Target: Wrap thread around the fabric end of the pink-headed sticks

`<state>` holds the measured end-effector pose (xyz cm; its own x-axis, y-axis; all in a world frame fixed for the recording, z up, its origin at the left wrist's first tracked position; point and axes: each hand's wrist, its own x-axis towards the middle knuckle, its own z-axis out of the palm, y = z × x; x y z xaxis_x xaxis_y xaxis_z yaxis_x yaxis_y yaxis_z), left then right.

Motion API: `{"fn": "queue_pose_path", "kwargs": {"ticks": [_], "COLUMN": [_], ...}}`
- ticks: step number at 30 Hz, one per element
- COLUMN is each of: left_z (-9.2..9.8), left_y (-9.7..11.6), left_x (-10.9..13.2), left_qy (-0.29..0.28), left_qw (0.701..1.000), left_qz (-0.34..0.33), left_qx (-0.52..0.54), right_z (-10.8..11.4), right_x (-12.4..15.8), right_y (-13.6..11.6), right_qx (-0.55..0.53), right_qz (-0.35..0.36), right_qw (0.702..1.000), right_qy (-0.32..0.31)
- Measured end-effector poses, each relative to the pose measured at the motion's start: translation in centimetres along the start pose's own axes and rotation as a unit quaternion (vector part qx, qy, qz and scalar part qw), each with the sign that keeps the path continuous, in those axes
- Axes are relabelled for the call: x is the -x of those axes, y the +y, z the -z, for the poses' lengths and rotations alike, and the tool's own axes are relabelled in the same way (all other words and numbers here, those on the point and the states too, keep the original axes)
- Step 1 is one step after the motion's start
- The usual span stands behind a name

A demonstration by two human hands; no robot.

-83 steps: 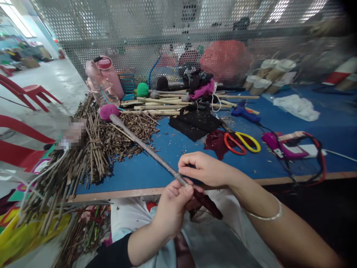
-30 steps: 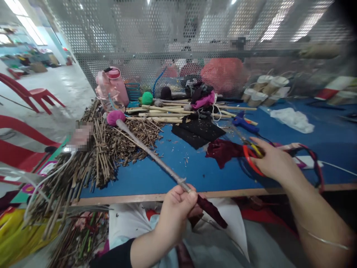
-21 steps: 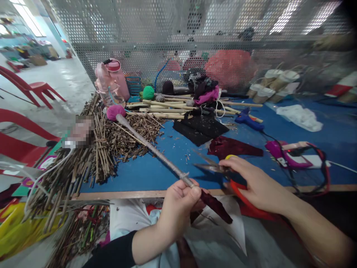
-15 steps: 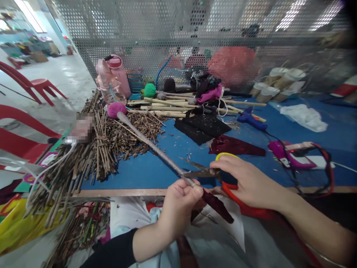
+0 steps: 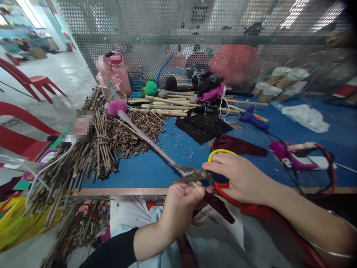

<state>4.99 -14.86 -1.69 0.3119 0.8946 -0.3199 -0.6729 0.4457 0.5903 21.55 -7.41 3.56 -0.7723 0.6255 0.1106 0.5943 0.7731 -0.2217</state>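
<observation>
A grey wrapped stick (image 5: pixel 153 143) with a magenta ball (image 5: pixel 117 108) at its far end slants across the blue table (image 5: pixel 139 169). My left hand (image 5: pixel 181 208) pinches its near end, where a dark red cloth strip (image 5: pixel 220 207) sticks out to the right. In my right hand (image 5: pixel 242 178) are scissors (image 5: pixel 196 175) with one yellow and one red handle loop. Their blades are parted around the stick, just beyond my left fingertips.
Bundled twigs (image 5: pixel 102 152) and dry scraps (image 5: pixel 134 136) lie at the left. Behind are pale sticks (image 5: pixel 167 106), a pink bottle (image 5: pixel 122 74) and black cloth (image 5: pixel 203 126). A blue glue gun (image 5: pixel 253 118) and a purple-white device (image 5: pixel 298 156) with cables lie right.
The scissors have shifted slightly left, and their blades now straddle the stick. My right hand moved left with them. My left hand still holds the near end.
</observation>
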Motion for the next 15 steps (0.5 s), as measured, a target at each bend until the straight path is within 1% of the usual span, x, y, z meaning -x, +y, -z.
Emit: {"fn": "queue_pose_path", "kwargs": {"ticks": [5,9,15], "left_z": [-0.1,-0.1,-0.1], "left_y": [0.1,0.1,0.1], "left_x": [0.0,0.0,0.0], "left_qy": [0.016,0.029,0.046], "left_qw": [1.000,0.999,0.999], "left_qz": [0.010,0.016,0.022], "left_qx": [0.015,0.019,0.002], "right_z": [-0.3,-0.6,-0.1], "right_x": [0.2,0.4,0.4], "right_y": [0.8,1.4,1.8], "right_qx": [0.006,0.030,0.066], "right_qz": [0.007,0.019,0.044], "right_qw": [1.000,0.999,0.997], "right_qy": [-0.001,-0.005,-0.001]}}
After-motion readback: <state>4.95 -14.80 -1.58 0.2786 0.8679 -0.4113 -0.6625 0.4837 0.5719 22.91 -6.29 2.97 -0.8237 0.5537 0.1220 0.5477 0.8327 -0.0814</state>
